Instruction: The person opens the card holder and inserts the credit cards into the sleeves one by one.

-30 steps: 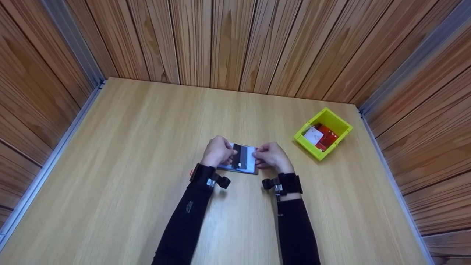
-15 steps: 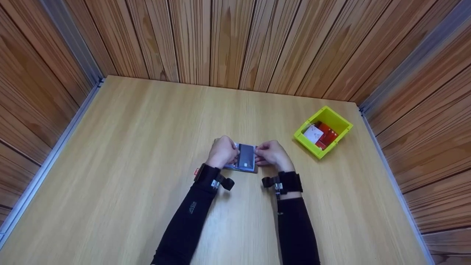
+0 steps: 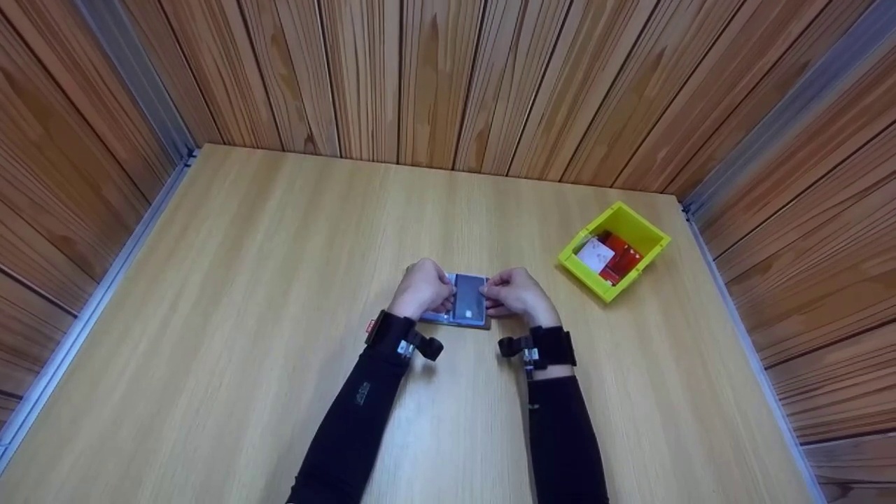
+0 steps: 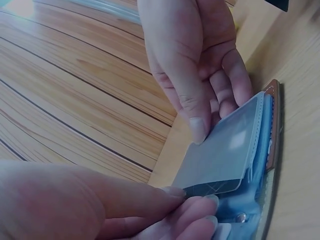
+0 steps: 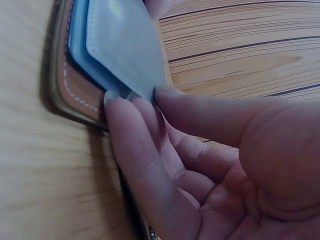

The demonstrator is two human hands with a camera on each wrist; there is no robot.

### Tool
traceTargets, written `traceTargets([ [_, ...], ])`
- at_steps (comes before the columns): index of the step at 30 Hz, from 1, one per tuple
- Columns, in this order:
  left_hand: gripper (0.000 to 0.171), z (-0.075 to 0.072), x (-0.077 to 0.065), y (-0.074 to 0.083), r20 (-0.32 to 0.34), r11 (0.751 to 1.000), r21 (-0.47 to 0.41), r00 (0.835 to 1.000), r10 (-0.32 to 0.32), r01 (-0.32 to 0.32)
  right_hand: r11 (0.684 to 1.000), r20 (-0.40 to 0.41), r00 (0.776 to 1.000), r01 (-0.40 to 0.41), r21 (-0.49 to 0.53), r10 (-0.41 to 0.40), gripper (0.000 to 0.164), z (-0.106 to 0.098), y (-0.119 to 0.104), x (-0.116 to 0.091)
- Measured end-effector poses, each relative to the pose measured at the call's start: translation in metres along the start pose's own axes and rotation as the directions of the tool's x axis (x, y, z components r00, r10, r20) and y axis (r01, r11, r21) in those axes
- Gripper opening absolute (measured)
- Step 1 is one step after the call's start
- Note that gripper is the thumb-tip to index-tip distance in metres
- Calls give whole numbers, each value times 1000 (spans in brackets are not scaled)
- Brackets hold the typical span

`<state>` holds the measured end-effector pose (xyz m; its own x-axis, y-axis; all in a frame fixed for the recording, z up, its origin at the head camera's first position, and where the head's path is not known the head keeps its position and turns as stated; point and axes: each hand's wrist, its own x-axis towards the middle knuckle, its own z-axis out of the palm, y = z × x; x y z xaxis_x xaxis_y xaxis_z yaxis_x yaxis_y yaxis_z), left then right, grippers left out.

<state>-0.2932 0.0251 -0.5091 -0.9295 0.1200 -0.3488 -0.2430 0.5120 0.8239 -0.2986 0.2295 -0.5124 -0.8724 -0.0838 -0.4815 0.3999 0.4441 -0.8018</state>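
A brown leather wallet (image 5: pixel 75 95) with white stitching lies spread on the table, with blue leaves inside. One clear plastic sleeve (image 4: pixel 220 140) is lifted from it. A dark card (image 3: pixel 469 297) sits mostly inside this sleeve; its dark edge shows at the sleeve's mouth in the left wrist view. My left hand (image 3: pixel 423 288) pinches that edge between thumb and fingers. On the opposite side, my right hand (image 3: pixel 518 294) pinches the sleeve's outer edge between thumb (image 5: pixel 172 95) and fingers. The left hand covers the wallet's left part in the head view.
To the right at the back stands a yellow-green bin (image 3: pixel 654 241) holding red cards (image 3: pixel 623 262) and a white card (image 3: pixel 595 255). Wood-plank walls (image 3: pixel 434 84) enclose the table (image 3: pixel 280 245) behind and at both sides.
The dark card has slid right, from partly outside the sleeve to mostly inside it. My left hand moved right with it, then back left slightly. My right hand has stayed nearly still.
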Motion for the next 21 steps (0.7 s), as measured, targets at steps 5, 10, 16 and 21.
traceTargets([
  [5,11,-4,-3,0,-1,1000,-7,1000,25,-25,1000,3,1000,6,4,-6,21,1,1,-2],
  [10,12,-8,-3,-2,-33,999,22,999,40,-39,1000,-9,1000,-6,-11,6,21,-1,1,-3],
  [16,18,-10,-4,-1,-35,998,41,998,42,-41,1000,-5,1000,5,19,-5,20,-1,2,-1],
  [21,30,-5,3,-3,-31,994,73,996,83,-81,999,-1,1000,20,42,-20,18,-1,4,-1],
])
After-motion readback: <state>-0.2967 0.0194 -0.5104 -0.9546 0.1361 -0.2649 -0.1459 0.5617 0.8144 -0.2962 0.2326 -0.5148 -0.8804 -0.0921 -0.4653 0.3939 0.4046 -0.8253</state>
